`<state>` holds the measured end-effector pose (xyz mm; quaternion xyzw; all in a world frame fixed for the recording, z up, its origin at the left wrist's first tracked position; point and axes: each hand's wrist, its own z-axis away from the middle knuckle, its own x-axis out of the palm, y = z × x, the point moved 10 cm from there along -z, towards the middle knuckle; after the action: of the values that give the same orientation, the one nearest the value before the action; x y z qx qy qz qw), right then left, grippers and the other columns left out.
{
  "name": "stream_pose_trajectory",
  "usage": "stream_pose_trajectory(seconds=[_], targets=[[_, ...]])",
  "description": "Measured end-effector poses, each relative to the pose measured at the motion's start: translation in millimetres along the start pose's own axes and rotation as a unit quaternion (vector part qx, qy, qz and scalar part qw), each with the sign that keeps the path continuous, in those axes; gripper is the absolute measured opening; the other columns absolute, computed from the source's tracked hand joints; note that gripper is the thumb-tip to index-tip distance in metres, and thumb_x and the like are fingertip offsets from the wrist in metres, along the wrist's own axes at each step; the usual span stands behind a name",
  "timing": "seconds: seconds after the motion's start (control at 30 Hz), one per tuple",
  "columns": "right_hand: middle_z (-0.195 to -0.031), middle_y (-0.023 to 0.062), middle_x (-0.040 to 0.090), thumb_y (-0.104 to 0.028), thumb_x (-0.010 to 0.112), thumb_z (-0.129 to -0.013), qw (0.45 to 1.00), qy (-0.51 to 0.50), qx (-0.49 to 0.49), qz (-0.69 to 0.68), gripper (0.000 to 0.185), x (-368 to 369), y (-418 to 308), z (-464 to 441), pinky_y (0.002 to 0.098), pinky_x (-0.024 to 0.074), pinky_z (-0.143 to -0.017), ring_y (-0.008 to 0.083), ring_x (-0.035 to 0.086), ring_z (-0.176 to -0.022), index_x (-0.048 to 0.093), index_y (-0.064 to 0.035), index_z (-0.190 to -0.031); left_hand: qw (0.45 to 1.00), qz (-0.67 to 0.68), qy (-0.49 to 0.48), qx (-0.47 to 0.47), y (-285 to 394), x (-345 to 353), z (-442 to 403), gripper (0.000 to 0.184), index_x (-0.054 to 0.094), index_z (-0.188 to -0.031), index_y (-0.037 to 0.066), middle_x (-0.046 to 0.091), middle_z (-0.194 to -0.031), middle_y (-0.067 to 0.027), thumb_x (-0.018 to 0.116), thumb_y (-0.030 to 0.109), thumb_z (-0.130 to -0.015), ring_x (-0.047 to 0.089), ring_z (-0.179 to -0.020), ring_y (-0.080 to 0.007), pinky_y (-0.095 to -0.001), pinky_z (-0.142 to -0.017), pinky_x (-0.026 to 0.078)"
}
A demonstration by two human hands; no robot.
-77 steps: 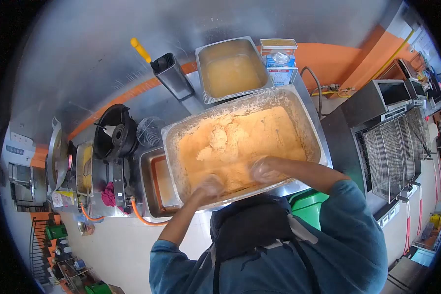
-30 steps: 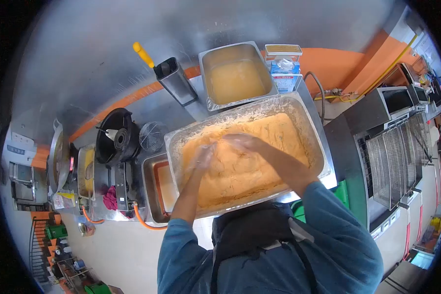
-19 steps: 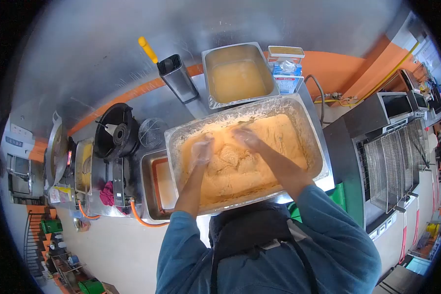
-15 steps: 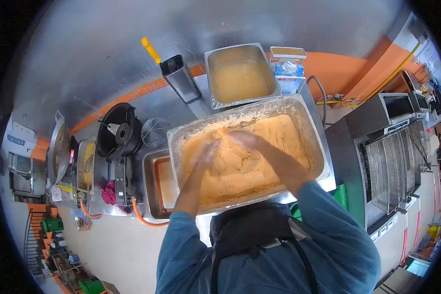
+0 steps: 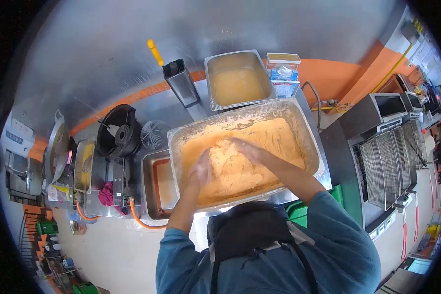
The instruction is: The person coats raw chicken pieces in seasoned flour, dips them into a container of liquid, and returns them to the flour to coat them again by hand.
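A large metal tray point(image 5: 306, 115) on the counter holds an orange-tinted floury mass point(image 5: 274, 139), heaped in lumps between my hands. My left hand point(image 5: 201, 168) is at the left part of the mass, palm turned inward, fingers apart and lightly coated or covered by something clear. On the other side of the lumps, my right hand point(image 5: 246, 149) touches the mass with fingers spread and pointing up and left. The hands are apart from each other, with loose mass between them and nothing gripped.
Behind the tray stand a metal pan of cloudy liquid point(image 5: 210, 68), a utensil holder point(image 5: 180, 83) and a blue-white carton point(image 5: 284, 87). Left are a pan with reddish edges point(image 5: 149, 183), a wire whisk point(image 5: 153, 134) and a black burner point(image 5: 117, 132). Fryer baskets point(image 5: 384, 166) stand right.
My hands, close together over the mass a moment ago, have moved apart, the left one down and left. A lumpy heap now shows between them. The view has shifted slightly.
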<state>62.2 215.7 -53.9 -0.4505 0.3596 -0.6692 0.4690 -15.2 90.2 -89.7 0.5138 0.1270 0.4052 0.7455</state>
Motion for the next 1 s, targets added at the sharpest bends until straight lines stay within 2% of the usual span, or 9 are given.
stream_pose_trajectory(seconds=[0.17,0.27,0.37,0.43,0.57,0.77,0.87,0.9,1.0], targets=[[-0.139,0.0048,0.02,-0.047,0.034,-0.087,0.999,-0.014,-0.009,0.038,0.061,-35.6,35.1,-13.6,0.0302,0.01,-0.104,0.0165,0.011,-0.129,0.025,-0.0073,-0.132,0.975,-0.209,0.037,-0.059,41.0,0.6,49.2,0.048,0.037,-0.123,0.001,0.038,-0.126,-0.0094,0.032,0.035,-0.09,0.034,-0.114,-0.0161,-0.0277,-0.097,0.022],[-0.138,0.0051,0.022,-0.048,0.033,-0.087,0.999,0.036,0.018,0.01,0.063,-7.8,22.9,-10.3,0.0301,0.0122,-0.104,0.017,0.016,-0.128,0.025,-0.0052,-0.132,0.999,-0.007,0.047,0.018,-51.9,-31.2,-38.2,0.051,0.042,-0.119,0.003,0.049,-0.113,-0.0079,0.035,0.042,-0.087,0.046,-0.101,-0.0183,-0.0278,-0.09,0.033],[-0.137,0.0062,0.025,-0.05,0.031,-0.086,0.999,0.037,-0.012,0.028,0.062,-10.1,3.4,-5.1,0.031,0.0147,-0.103,0.0183,0.021,-0.126,0.028,-0.0062,-0.131,0.989,0.103,0.05,-0.097,-10.8,13.5,2.4,0.048,0.044,-0.115,0.0,0.042,-0.123,-0.012,0.035,0.037,-0.087,0.042,-0.109,-0.0202,-0.028,-0.094,0.029],[-0.136,0.0066,0.027,-0.052,0.03,-0.086,0.979,-0.035,-0.151,0.133,0.062,-30.2,-18.5,10.4,0.0325,0.0162,-0.103,0.0187,0.022,-0.126,0.03,-0.0088,-0.131,0.951,-0.279,0.043,-0.123,23.0,-1.0,30.4,0.05,0.041,-0.118,-0.001,0.039,-0.126,-0.0107,0.034,0.038,-0.087,0.039,-0.112,-0.0211,-0.0282,-0.095,0.029],[-0.135,0.0115,0.027,-0.056,0.03,-0.084,0.884,-0.053,0.206,0.415,0.064,-27.1,24.4,49.0,0.0342,0.019,-0.102,0.0222,0.023,-0.126,0.031,-0.0121,-0.13,0.962,-0.186,-0.191,0.054,-60.3,-49.4,13.5,0.054,0.038,-0.123,0.002,0.036,-0.13,-0.0071,0.035,0.042,-0.087,0.035,-0.116,-0.0225,-0.0293,-0.096,0.029],[-0.135,0.0118,0.028,-0.055,0.032,-0.084,0.99,-0.021,0.093,0.104,0.068,20.8,36.0,8.7,0.032,0.0198,-0.102,0.0225,0.022,-0.126,0.03,-0.0053,-0.13,0.992,0.023,0.043,-0.118,-37.7,17.6,34.5,0.045,0.038,-0.123,0.007,0.039,-0.127,-0.0081,0.032,0.037,-0.089,0.039,-0.111,-0.0217,-0.0312,-0.093,0.031],[-0.136,0.0108,0.024,-0.053,0.028,-0.086,0.972,-0.053,-0.156,0.169,0.068,-14.5,8.0,10.7,0.0308,0.0191,-0.102,0.0212,0.02,-0.127,0.024,-0.003,-0.131,0.991,-0.054,0.063,-0.101,-26.9,-2.4,26.8,0.046,0.037,-0.125,0.009,0.038,-0.128,-0.0081,0.03,0.039,-0.09,0.039,-0.111,-0.0217,-0.033,-0.093,0.031],[-0.138,0.0102,0.02,-0.043,0.03,-0.089,0.974,0.002,0.143,0.178,0.059,-4.7,-15.4,40.6,0.0308,0.0165,-0.103,0.0193,0.018,-0.128,0.022,-0.004,-0.132,0.987,-0.119,0.048,-0.094,-33.5,-16.1,20.8,0.047,0.037,-0.125,0.01,0.038,-0.127,-0.0073,0.03,0.041,-0.089,0.038,-0.112,-0.0212,-0.0338,-0.093,0.031],[-0.138,0.0095,0.022,-0.039,0.032,-0.09,0.95,-0.052,0.19,0.243,0.054,-8.9,22.4,50.8,0.0307,0.0165,-0.103,0.0192,0.019,-0.127,0.023,-0.0056,-0.132,0.957,-0.249,-0.03,-0.144,-71.0,-28.8,29.2,0.049,0.04,-0.122,0.009,0.044,-0.119,-0.007,0.034,0.043,-0.088,0.041,-0.105,-0.0204,-0.0345,-0.087,0.034]])
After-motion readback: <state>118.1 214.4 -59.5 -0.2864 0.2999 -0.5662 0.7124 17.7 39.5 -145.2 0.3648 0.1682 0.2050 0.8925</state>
